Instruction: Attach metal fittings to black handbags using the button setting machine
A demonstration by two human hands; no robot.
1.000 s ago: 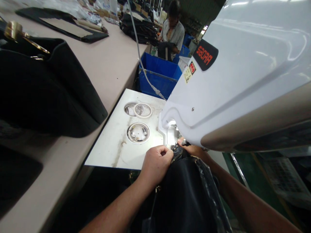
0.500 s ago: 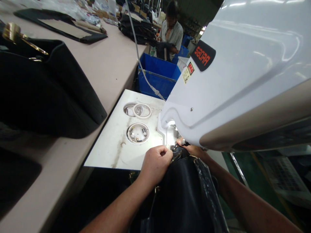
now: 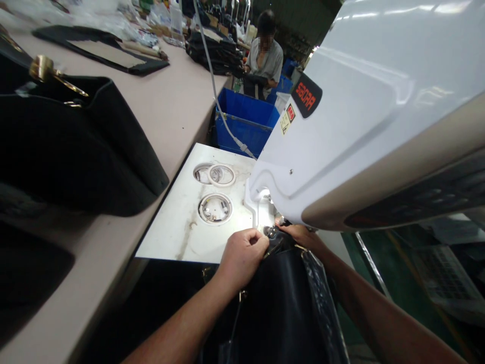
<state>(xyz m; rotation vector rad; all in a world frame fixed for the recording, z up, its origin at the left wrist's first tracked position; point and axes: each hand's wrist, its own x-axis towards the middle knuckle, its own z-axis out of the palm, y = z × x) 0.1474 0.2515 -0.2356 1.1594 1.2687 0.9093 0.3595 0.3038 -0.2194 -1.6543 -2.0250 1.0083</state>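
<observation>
A black handbag (image 3: 286,298) with gold-coloured fittings hangs below the working end of a large white machine (image 3: 352,101). My left hand (image 3: 244,253) pinches the bag's upper edge beside a zip, thumb against curled fingers. On the far side, my right hand (image 3: 299,233) grips the same edge, its fingertips partly hidden by the bag and the machine head. Between the two hands, a small metal part (image 3: 270,231) sits at the edge of the bag, under the machine's light.
The machine's white tabletop (image 3: 166,237) holds round dishes of small metal parts (image 3: 215,209). More black bags (image 3: 87,146) stand on the pale table (image 3: 178,91) at left. Behind are a blue bin (image 3: 246,121), a hanging cable (image 3: 212,71) and a seated person (image 3: 263,60).
The view has shifted slightly, so the machine and the bags at left appear moved. Both hands keep their hold on the handbag's edge, nearly still.
</observation>
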